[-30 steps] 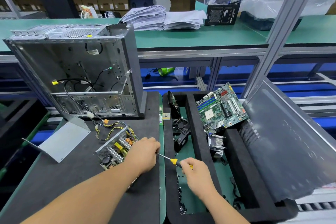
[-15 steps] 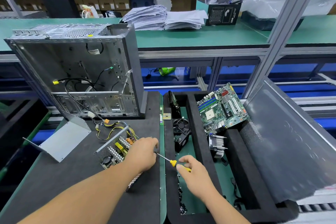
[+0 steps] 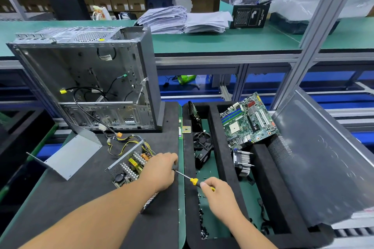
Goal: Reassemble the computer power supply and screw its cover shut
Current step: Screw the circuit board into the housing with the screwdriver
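The power supply [image 3: 131,164] lies open on the dark mat, near the front edge, its wires trailing toward the case [image 3: 87,79]. Its cover [image 3: 70,152] sits apart on the left. The left hand [image 3: 159,170] rests on the supply's right side with bent fingers; what they hold is hidden. The right hand [image 3: 217,192] pinches the screwdriver [image 3: 189,179] by its yellow handle, with the tip at the left hand. It looks like a screw is being driven. The driver should stay straight and turn slowly, with the box held still.
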